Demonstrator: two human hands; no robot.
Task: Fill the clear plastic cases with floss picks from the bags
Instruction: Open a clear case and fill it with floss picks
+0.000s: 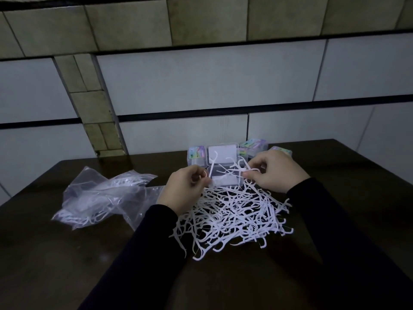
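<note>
Picks [232,213] lay heaped at centre, bag [98,198] at nine o'clock, open case [223,166] at twelve. Both hands pinched picks over the case: left hand [183,189], right hand [279,171]. Loading seemed underway; next, probably aligning them flat inside.

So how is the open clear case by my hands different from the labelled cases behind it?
The open clear case has its lid up, with floss picks sticking out; the labelled cases are shut. The open one shows no label; those behind it carry colourful labels. Both kinds are clear plastic and stand on the dark table.
</note>
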